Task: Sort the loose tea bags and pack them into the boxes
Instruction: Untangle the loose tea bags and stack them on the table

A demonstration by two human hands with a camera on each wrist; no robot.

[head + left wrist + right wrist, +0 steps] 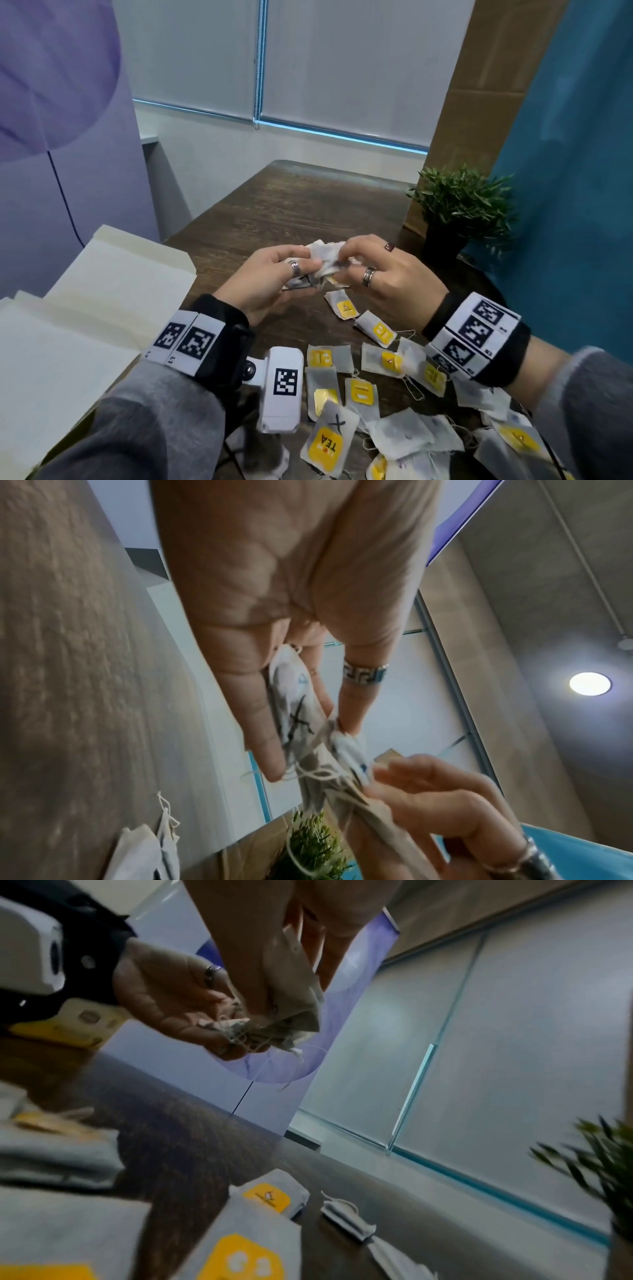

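We see two hands up over the brown table (281, 205), close together. The left hand (270, 277) has its fingers (263, 723) and thumb curled round a small bunch of tea bags (323, 262) — one bag in it has a black X drawn on it. The right hand (387, 274) pinches the other side of the same bunch with its fingers (407, 775), and thin white strings hang down from it in a tangle. The bunch is in the air, above the table, between the two hands. Many more loose tea bags (394, 394) with yellow tags lie flat on the table near us, under the wrists. An open cream box (113, 298) sits at the left side, just beside the left wrist. A little green plant (462, 202) in a dark pot stands at the far right of the table.
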